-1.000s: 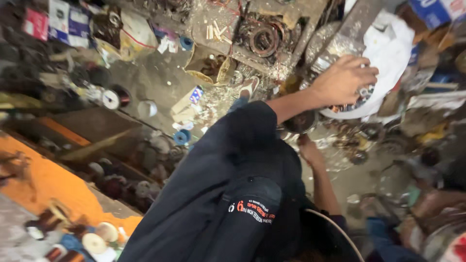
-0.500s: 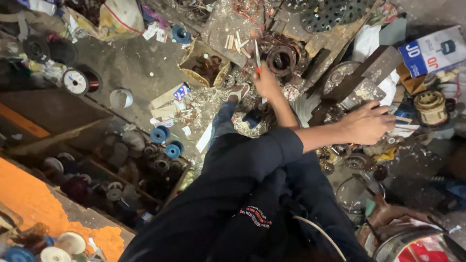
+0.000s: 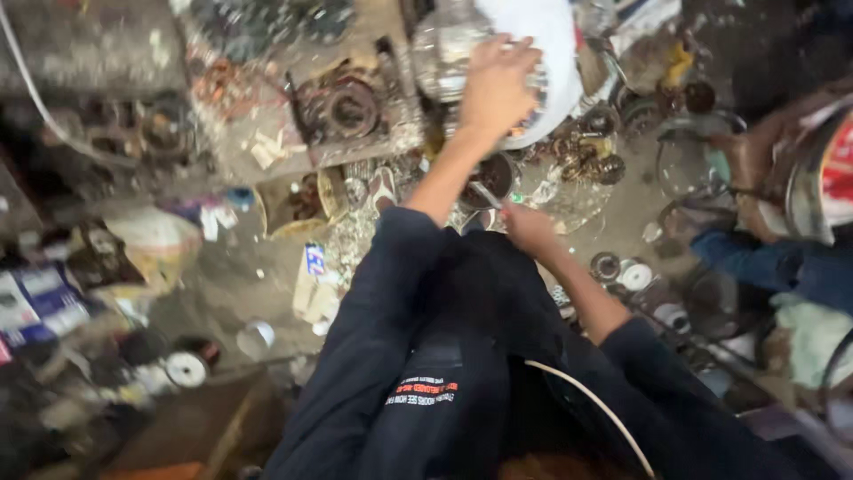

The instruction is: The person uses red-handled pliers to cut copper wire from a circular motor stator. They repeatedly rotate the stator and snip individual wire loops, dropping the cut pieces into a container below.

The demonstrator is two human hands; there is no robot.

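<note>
My left hand [image 3: 496,82] reaches far forward and lies palm down, fingers spread, on a white sack [image 3: 555,44] beside a round shiny metal part [image 3: 442,53]. My right hand [image 3: 530,228] is lower, near the middle, closed around a thin metal tool [image 3: 488,195] whose tip points up and left toward a dark round pot [image 3: 498,176]. Both arms wear dark blue sleeves [image 3: 382,293]. The floor under the hands is covered with metal scraps and small coiled parts [image 3: 586,160].
A round motor part with copper windings [image 3: 348,107] lies upper centre. Another person in a blue sleeve [image 3: 755,258] sits at the right beside a metal tin [image 3: 822,173]. White spools [image 3: 187,369], small boxes [image 3: 35,302] and a sandalled foot [image 3: 383,188] crowd the floor.
The view has swung round. My left hand has moved from the scattered parts up onto the white sack. My right hand with the tool has drawn back closer to my body.
</note>
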